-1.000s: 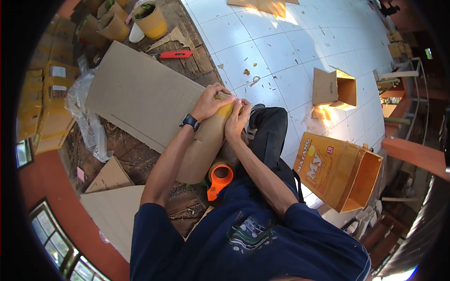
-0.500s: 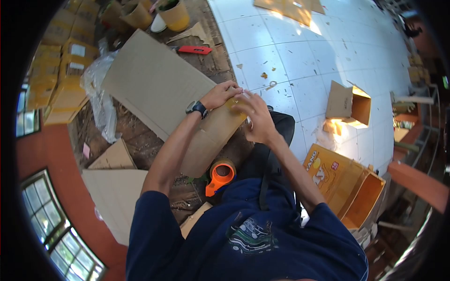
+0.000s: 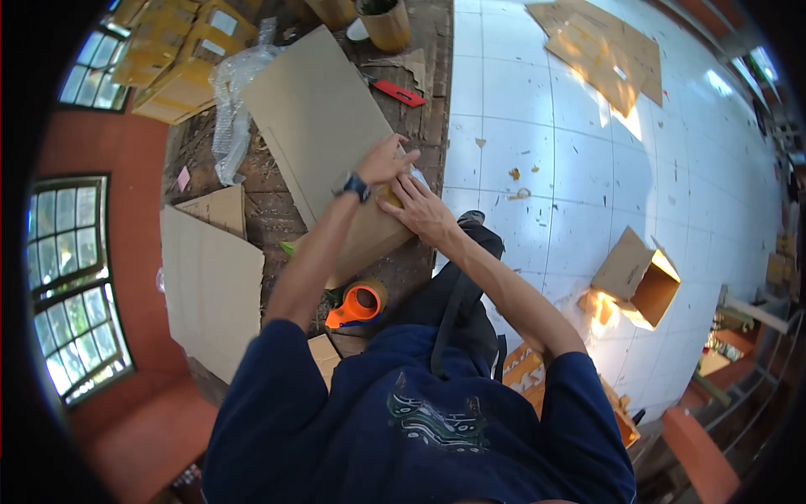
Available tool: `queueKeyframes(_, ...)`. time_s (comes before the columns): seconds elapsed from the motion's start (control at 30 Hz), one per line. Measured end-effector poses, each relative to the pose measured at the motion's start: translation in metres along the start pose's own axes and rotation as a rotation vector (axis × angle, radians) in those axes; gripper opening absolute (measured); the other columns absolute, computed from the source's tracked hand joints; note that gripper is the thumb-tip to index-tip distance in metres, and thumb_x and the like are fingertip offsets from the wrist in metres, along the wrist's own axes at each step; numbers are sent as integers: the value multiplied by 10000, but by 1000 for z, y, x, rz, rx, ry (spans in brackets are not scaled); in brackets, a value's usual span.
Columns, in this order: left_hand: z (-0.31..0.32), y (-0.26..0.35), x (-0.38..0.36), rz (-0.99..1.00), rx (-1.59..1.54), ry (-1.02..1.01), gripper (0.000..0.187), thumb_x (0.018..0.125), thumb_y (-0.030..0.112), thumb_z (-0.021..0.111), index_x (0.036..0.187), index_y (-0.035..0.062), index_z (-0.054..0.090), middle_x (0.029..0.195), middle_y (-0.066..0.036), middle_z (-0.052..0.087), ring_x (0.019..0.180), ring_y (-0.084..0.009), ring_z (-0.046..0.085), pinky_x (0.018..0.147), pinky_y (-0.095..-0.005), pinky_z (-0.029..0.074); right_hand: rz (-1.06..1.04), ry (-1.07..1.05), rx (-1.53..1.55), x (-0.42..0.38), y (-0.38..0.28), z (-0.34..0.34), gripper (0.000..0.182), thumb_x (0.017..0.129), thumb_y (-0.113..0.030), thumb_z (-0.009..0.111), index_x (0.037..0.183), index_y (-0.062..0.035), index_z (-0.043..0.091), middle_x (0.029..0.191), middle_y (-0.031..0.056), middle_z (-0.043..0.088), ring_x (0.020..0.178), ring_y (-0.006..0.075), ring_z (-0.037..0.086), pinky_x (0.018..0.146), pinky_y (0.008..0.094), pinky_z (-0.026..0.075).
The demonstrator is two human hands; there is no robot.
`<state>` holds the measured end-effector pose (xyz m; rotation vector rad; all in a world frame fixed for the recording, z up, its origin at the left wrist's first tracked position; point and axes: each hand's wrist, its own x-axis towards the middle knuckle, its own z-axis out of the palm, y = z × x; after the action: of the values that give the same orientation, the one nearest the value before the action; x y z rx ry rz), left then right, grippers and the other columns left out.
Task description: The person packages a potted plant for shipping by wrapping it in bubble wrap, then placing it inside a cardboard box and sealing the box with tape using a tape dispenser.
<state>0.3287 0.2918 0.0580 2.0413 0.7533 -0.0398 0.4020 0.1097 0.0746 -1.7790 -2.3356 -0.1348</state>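
Observation:
A long folded cardboard package (image 3: 366, 239) lies on the wooden surface in front of me, with shiny yellowish tape near its far end. My left hand (image 3: 386, 163), wearing a dark watch (image 3: 353, 186), has bent fingers gripping that far end. Close beside it, my right hand (image 3: 422, 210) lies with outstretched fingers flat on the package's right side. An orange tape dispenser (image 3: 357, 304) sits near my lap, below the package. The large flat cardboard sheet (image 3: 315, 101) extends beyond my left hand, and a red cutter (image 3: 399, 92) lies at its right edge.
Plant pots (image 3: 384, 25) stand at the back. Bubble wrap (image 3: 231, 118) lies left of the sheet, near stacked taped boxes (image 3: 189, 71). More cardboard (image 3: 210, 286) is at left. An open box (image 3: 634, 277) and flat cardboard (image 3: 609, 55) lie on the white tiled floor (image 3: 520, 126).
My right hand has come down from a raised, bent pose to lie flat on the package. My left hand stays at the far end. The view has turned, shifting the scene.

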Motion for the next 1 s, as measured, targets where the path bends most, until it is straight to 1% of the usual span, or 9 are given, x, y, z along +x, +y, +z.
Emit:
queueKeyframes(0.07,-1,60,-50,135,-134,429,409,951,332,648,1128,-34,602,979,-120,671,903,-181,625,798,-327,503,-22,-105,4,10,1,-7,520,868,-164,566,1375,-201,457,1340,197,493,1298,360,435,1121,419,321)
queueKeyframes(0.13,24,90,-109,-8,-601,663,252,962,240,631,978,-11,648,798,-38,652,728,-123,606,659,-272,482,-16,-192,-44,22,2,-8,595,810,-166,636,1377,-178,456,1311,194,500,1272,374,447,1100,426,339)
queueKeyframes(0.2,66,86,-167,-220,-870,691,198,964,221,621,976,24,643,724,-8,606,694,-110,605,614,-243,465,-24,-243,-51,31,1,-14,700,733,-172,711,1382,-143,449,1293,198,504,1259,385,453,1083,432,354)
queueKeyframes(0.27,119,67,-198,-496,-1315,608,119,953,189,631,967,72,612,814,-41,632,761,-131,615,711,-256,491,-29,-261,-14,39,4,-25,836,638,-181,791,1390,-95,436,1284,210,505,1258,393,452,1071,435,366)
queueKeyframes(0.3,140,62,-196,-529,-1400,680,116,952,181,633,981,72,603,854,-52,640,797,-147,627,742,-276,504,-37,-298,16,43,7,-26,1002,521,-191,855,1398,-16,404,1261,240,509,1248,403,462,1046,439,392)
queueKeyframes(0.37,179,56,-182,-610,-1576,800,121,950,165,637,1008,73,584,935,-74,657,868,-179,650,805,-316,530,-52,-374,44,57,14,-28,1031,454,-190,880,1350,-22,399,1248,244,502,1226,411,470,1036,455,400)
queueKeyframes(0.5,203,-9,-123,9,-2001,743,326,943,109,641,1242,50,528,1156,-91,629,1034,-227,644,975,-410,509,-98,-634,156,84,36,-27,985,417,-213,897,1255,-16,418,1169,247,573,1135,426,563,977,485,445)
queueKeyframes(0.8,161,56,-112,-177,-1348,1043,461,798,157,816,1183,-3,619,1210,-85,645,1089,-179,619,955,-314,507,-255,-486,618,89,85,-38,1085,373,-269,939,1298,-51,416,1141,187,622,1073,403,605,951,488,463)
queueKeyframes(1.0,121,84,-152,-368,-455,763,629,799,192,793,1327,-10,517,1309,-164,574,1189,-294,571,1042,-438,448,-219,-485,854,81,81,-11,1171,440,-242,937,1428,-41,343,1334,223,498,1268,417,472,1067,494,391)
